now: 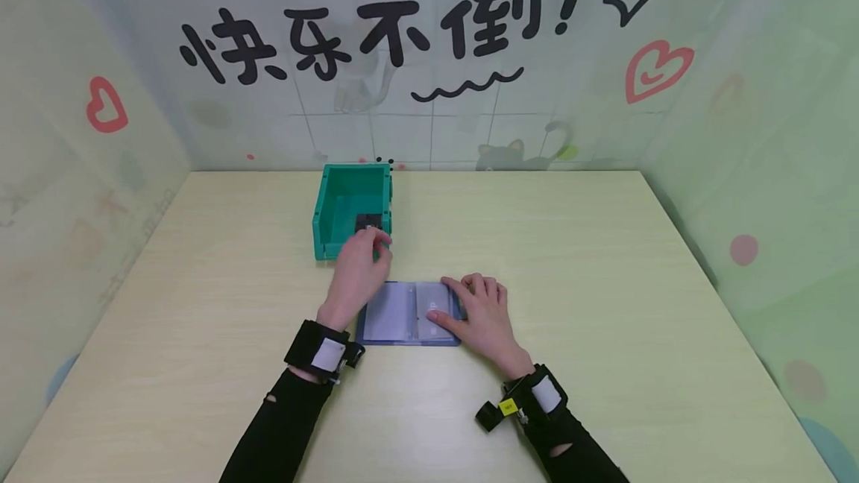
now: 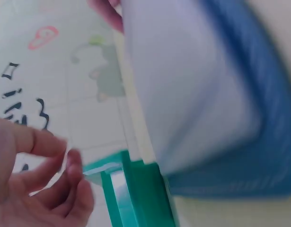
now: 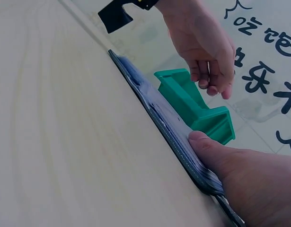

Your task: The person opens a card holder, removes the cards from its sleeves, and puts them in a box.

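Observation:
An open blue card holder [image 1: 389, 311] with clear sleeve pages lies on the table. My right hand [image 1: 485, 319] holds its right side, the thumb [image 3: 207, 144] on the page and the index finger near the top edge. Above the front of a green bin [image 1: 352, 192], my left hand [image 1: 359, 270] hangs with loosely bent fingers. Nothing shows between those fingers [image 2: 74, 165] in the left wrist view. Inside the bin, near its front right corner, is a small dark flat item [image 1: 367, 222], partly hidden behind the left hand.
The pale wood table [image 1: 590, 282] stretches to both sides. A printed backdrop [image 1: 416, 125] with large characters stands along its back edge, and panels [image 1: 772, 170] rise at the sides. Both wrists wear black camera straps [image 1: 318, 349].

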The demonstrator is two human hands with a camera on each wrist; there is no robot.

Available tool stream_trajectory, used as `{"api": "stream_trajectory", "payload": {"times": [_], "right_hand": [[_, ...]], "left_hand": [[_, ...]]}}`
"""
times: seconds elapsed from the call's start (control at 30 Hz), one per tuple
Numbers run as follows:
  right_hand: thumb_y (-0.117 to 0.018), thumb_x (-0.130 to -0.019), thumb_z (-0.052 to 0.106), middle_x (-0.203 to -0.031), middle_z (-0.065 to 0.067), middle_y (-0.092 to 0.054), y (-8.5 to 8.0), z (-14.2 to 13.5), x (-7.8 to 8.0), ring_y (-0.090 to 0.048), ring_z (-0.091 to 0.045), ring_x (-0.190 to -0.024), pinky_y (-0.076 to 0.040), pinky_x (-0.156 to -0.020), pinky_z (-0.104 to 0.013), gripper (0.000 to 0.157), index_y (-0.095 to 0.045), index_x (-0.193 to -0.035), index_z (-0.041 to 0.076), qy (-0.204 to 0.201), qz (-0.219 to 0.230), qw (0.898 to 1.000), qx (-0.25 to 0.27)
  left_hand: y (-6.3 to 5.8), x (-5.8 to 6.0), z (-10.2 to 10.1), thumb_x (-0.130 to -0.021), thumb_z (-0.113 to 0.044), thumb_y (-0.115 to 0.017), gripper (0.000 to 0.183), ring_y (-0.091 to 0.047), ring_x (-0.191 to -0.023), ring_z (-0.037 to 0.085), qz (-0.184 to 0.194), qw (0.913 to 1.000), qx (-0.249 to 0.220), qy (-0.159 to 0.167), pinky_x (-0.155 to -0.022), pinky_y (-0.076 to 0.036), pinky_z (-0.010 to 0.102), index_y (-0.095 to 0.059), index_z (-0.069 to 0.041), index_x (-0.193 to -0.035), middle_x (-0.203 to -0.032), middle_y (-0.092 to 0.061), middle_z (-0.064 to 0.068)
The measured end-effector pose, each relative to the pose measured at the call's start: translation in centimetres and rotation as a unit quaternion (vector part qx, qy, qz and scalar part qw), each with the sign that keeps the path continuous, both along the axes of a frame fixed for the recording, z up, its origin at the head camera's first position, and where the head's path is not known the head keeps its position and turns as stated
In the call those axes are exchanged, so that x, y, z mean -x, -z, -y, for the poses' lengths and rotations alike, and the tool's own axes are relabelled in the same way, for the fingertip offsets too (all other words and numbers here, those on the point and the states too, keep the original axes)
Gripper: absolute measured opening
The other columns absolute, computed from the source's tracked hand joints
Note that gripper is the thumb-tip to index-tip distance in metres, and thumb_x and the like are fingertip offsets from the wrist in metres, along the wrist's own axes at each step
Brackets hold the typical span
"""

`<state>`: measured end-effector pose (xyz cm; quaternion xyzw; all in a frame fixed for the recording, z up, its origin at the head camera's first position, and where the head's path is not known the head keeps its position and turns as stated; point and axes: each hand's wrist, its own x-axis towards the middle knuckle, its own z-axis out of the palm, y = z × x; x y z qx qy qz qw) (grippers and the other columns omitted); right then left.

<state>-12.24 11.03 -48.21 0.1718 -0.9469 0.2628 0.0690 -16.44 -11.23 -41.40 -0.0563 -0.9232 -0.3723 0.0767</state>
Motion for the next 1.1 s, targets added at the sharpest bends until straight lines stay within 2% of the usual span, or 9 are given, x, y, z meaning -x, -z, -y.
{"api": "stream_trajectory", "payload": {"times": [0.1,0.17,0.3,0.47,0.6,0.7,0.83,0.97,1.1], "right_hand": [[-0.073,-0.085,0.053,-0.117,-0.014,-0.051,0.0,0.0,0.1,-0.04,-0.035,-0.112,-0.027,-0.098,-0.054,0.065,-0.06,-0.137,0.016,0.003,0.0,1.0,0.005],[-0.073,-0.085,0.053,-0.118,-0.014,-0.052,0.0,0.0,0.1,-0.04,-0.035,-0.112,-0.028,-0.099,-0.054,0.065,-0.06,-0.136,0.016,0.005,0.0,1.0,0.005],[-0.073,-0.085,0.053,-0.12,-0.015,-0.052,0.2,0.0,0.2,-0.039,-0.035,-0.113,-0.027,-0.1,-0.054,0.065,-0.059,-0.137,0.017,0.007,0.005,1.0,0.008],[-0.077,-0.083,0.051,-0.118,-0.012,-0.053,0.1,0.1,0.3,-0.041,-0.033,-0.112,-0.028,-0.099,-0.052,0.062,-0.06,-0.133,0.017,0.008,0.0,1.0,0.029],[-0.081,-0.082,0.046,-0.116,-0.011,-0.054,0.1,0.2,0.4,-0.041,-0.032,-0.11,-0.028,-0.098,-0.05,0.053,-0.061,-0.12,0.014,0.004,-0.007,0.998,0.067],[-0.08,-0.084,0.035,-0.109,-0.01,-0.057,0.1,0.1,0.4,-0.042,-0.03,-0.107,-0.026,-0.097,-0.048,0.035,-0.065,-0.105,0.012,-0.011,-0.029,0.992,0.125],[-0.074,-0.09,0.019,-0.099,-0.006,-0.066,0.3,-0.1,0.4,-0.05,-0.026,-0.104,-0.026,-0.096,-0.043,0.011,-0.073,-0.096,0.01,-0.061,-0.075,0.975,0.199],[-0.063,-0.098,0.013,-0.107,-0.005,-0.073,0.5,0.0,0.4,-0.058,-0.022,-0.107,-0.034,-0.099,-0.04,0.017,-0.075,-0.108,0.007,-0.121,-0.088,0.963,0.223],[-0.056,-0.102,0.012,-0.127,-0.008,-0.069,0.4,0.5,0.0,-0.057,-0.025,-0.122,-0.04,-0.107,-0.045,0.028,-0.07,-0.126,0.008,-0.17,-0.058,0.963,0.203]], "left_hand": [[0.1,-1.4,-0.4,-0.097,-0.01,-0.059,0.017,-0.055,-0.081,0.021,0.064,0.996,-0.004,0.062,-0.072,-0.047,0.03,-0.068,-0.001,-0.109,-0.089,-0.064,0.01],[0.3,-2.2,-0.6,-0.096,-0.011,-0.064,0.017,-0.054,-0.078,0.018,0.105,0.9898,-0.002,0.096,-0.07,-0.046,0.027,-0.068,-0.002,-0.11,-0.085,-0.063,0.007],[0.7,-3.2,-0.6,-0.088,-0.011,-0.077,0.029,-0.054,-0.075,0.016,0.156,0.9788,-0.003,0.133,-0.07,-0.046,0.025,-0.067,-0.002,-0.114,-0.084,-0.063,0.006],[1.2,-3.5,-0.1,-0.078,-0.012,-0.086,0.045,-0.052,-0.078,0.015,0.178,0.9713,0.001,0.158,-0.071,-0.045,0.024,-0.065,-0.001,-0.117,-0.088,-0.062,0.006],[1.4,-3.3,0.2,-0.076,-0.012,-0.088,0.046,-0.051,-0.08,0.015,0.183,0.9686,0.003,0.169,-0.072,-0.044,0.023,-0.066,-0.001,-0.115,-0.089,-0.06,0.005],[1.7,-3.1,0.3,-0.08,-0.008,-0.084,0.04,-0.052,-0.079,0.015,0.186,0.9665,-0.005,0.177,-0.072,-0.045,0.023,-0.067,0.0,-0.115,-0.088,-0.061,0.006],[2.4,-2.6,0.7,-0.093,-0.009,-0.071,0.026,-0.054,-0.083,0.016,0.191,0.9646,-0.028,0.18,-0.075,-0.046,0.025,-0.069,-0.001,-0.118,-0.095,-0.065,0.008],[3.1,-2.1,1.3,-0.103,-0.016,-0.056,0.026,-0.056,-0.086,0.016,0.196,0.9612,-0.067,0.182,-0.078,-0.047,0.025,-0.07,-0.001,-0.119,-0.103,-0.069,0.012],[3.4,-1.8,1.9,-0.108,-0.021,-0.046,0.035,-0.058,-0.08,0.015,0.206,0.9506,-0.125,0.196,-0.076,-0.05,0.025,-0.069,0.004,-0.114,-0.097,-0.069,0.016]]}}
